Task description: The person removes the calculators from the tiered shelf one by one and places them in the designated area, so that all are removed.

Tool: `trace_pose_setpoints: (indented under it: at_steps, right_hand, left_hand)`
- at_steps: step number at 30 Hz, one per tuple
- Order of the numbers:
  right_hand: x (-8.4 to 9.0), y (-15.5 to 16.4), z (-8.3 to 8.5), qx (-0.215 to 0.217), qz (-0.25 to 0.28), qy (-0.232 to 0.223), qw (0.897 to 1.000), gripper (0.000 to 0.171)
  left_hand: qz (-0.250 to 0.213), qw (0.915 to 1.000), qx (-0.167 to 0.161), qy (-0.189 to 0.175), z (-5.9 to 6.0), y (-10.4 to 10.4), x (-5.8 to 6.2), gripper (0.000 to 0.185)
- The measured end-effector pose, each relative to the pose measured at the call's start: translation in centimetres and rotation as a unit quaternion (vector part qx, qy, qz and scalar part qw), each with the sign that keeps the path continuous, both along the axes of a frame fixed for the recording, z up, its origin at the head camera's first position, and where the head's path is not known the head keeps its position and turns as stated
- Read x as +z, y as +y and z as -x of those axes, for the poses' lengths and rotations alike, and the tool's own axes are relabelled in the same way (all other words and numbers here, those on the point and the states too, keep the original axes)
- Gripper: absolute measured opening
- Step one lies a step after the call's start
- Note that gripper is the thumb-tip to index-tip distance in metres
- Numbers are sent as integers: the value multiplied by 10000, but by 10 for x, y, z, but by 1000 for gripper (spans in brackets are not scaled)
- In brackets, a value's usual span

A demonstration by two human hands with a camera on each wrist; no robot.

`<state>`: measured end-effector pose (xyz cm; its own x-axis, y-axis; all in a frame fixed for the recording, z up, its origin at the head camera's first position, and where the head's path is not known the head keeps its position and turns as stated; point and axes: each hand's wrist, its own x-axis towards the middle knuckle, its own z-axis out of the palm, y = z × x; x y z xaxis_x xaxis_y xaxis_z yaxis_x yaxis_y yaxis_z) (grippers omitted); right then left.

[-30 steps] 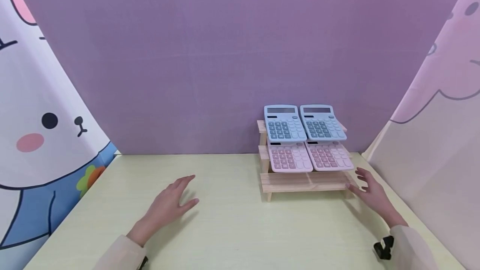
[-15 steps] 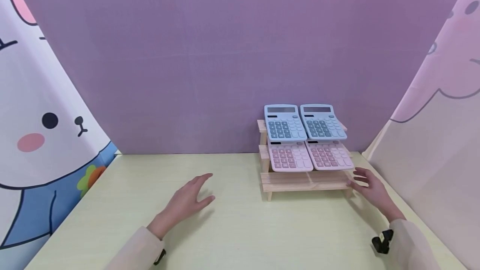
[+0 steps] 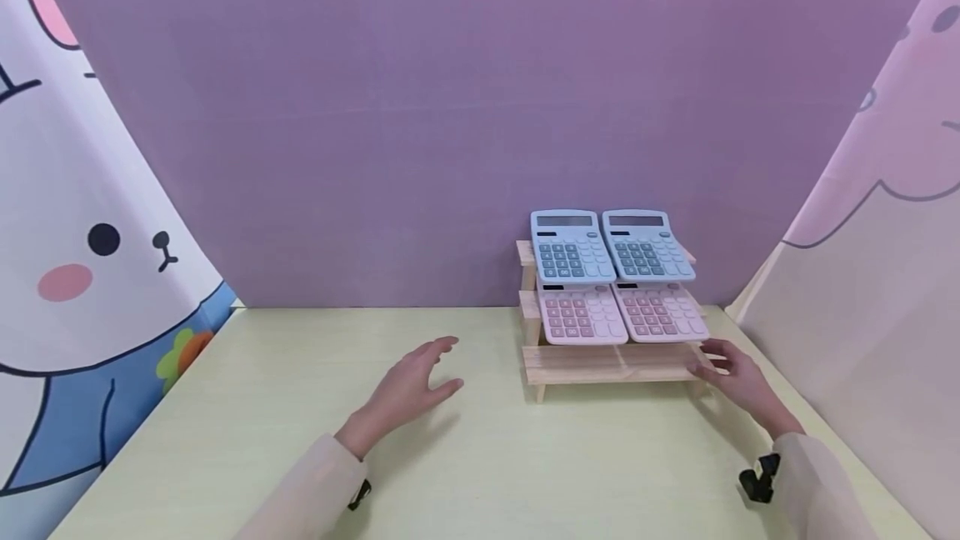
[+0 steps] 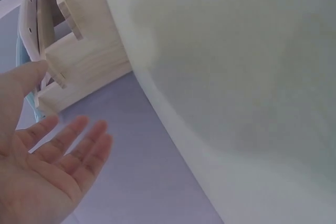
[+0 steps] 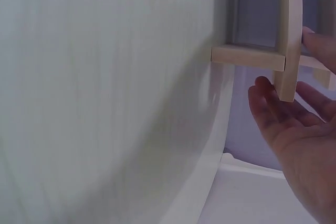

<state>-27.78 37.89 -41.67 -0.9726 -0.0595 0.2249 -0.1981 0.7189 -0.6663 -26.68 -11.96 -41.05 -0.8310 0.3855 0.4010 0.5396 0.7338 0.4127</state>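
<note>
A three-tier wooden display rack [image 3: 570, 365] stands at the back right of the table in the head view. Two light-blue calculators [image 3: 573, 247] lean on its top tier, and two pink calculators [image 3: 583, 315] on the middle one; the bottom plank bears nothing. My right hand [image 3: 744, 377] is at the right end of that plank, thumb against it and fingers curled about its end, as the right wrist view also shows. To the left of the rack, my left hand [image 3: 405, 386] hovers over the table, fingers spread and holding nothing.
The pale table [image 3: 525, 473] meets a purple backdrop [image 3: 375, 148] behind the rack. A cartoon-printed cloth [image 3: 112, 340] hangs on the left, and a pink and cream one [image 3: 862, 298] on the right, near my right forearm.
My left hand has moved right across the table, closer to the rack. My right hand has come in slightly, its fingers now around the plank's end. The rack and calculators have stayed put.
</note>
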Motion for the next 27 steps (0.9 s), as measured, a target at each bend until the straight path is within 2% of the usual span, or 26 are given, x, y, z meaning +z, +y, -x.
trace_pose_setpoints:
  at_steps: [8, 16, 27]
  right_hand:
    - [-1, -1, 2, 58, -136, -172, 9997, 52]
    - [0, -3, 1, -4, -105, -527, 9986, 58]
    - [1, -3, 0, 113, -52, -384, 9992, 55]
  left_hand:
    - [-71, 9997, -177, -123, 10, 19, 3, 58]
    - [-42, 9984, -452, -324, 17, 40, -1, 56]
    - [16, 9948, -539, -868, 23, 71, -2, 57]
